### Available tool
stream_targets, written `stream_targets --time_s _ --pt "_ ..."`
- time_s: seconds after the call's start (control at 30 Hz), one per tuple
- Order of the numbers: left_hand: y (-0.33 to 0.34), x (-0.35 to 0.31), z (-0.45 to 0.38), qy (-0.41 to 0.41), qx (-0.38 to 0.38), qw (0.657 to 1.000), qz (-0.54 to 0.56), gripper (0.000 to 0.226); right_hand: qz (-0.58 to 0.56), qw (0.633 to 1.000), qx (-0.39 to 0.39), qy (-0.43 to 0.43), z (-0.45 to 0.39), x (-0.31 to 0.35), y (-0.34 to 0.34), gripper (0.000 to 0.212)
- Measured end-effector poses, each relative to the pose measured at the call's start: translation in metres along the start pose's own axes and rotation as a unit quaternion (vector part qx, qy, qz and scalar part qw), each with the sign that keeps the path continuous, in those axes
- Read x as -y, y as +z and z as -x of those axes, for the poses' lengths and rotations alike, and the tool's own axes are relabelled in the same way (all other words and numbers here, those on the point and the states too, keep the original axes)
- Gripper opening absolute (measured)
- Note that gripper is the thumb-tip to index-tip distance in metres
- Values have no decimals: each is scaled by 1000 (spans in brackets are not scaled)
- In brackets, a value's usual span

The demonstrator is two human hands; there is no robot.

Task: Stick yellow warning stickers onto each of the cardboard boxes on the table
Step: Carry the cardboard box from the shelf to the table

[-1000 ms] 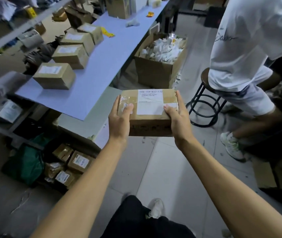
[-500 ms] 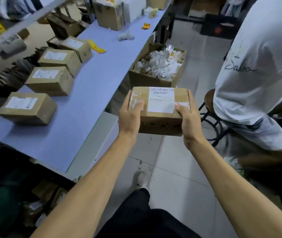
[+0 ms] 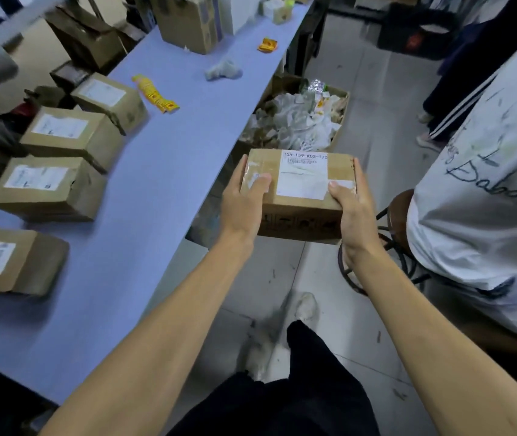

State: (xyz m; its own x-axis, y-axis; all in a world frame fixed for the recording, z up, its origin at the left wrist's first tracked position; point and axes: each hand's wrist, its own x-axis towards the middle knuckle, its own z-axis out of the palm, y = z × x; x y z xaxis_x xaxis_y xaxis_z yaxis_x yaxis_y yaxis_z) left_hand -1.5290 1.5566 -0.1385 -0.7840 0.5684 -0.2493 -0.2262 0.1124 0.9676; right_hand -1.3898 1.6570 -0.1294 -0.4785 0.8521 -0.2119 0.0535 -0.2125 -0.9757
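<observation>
The cardboard box (image 3: pixel 298 196) is carried in the air over the floor, just off the table (image 3: pixel 169 158) edge, at about 3 o'clock from the row of four labelled boxes (image 3: pixel 59 133) lying along the table's far side. The left hand (image 3: pixel 244 199) clamps its left end and the right hand (image 3: pixel 353 209) its right end, thumbs lying on top beside the white label, fingers wrapped round the sides. To do this well I'd say: set it down flat, label up, on the bare lilac stretch at 9 o'clock from the box, in line with the others and within reach of the yellow sticker strip (image 3: pixel 155 94) at 11 o'clock. Against half a second earlier, the box sits nearer the table edge and the row of boxes looms closer in view; both grips are unchanged
</observation>
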Motion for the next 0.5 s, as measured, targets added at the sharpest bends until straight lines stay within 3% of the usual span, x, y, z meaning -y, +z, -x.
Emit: stream_targets --time_s 0.1,0.2,0.33,0.5 --pt "19 -3 -42 -19 -11 1000 4 56 7 1000 19 6 -54 3 2 74" --pt "43 -10 -89 -27 -27 999 1 40 14 999 29 7 -114 7 3 74" --pt "73 -21 -149 -35 -69 997 -11 62 11 998 54 31 -190 21 5 76" --pt "90 -33 -206 -53 -117 992 -8 65 30 992 112 43 -271 40 21 76"
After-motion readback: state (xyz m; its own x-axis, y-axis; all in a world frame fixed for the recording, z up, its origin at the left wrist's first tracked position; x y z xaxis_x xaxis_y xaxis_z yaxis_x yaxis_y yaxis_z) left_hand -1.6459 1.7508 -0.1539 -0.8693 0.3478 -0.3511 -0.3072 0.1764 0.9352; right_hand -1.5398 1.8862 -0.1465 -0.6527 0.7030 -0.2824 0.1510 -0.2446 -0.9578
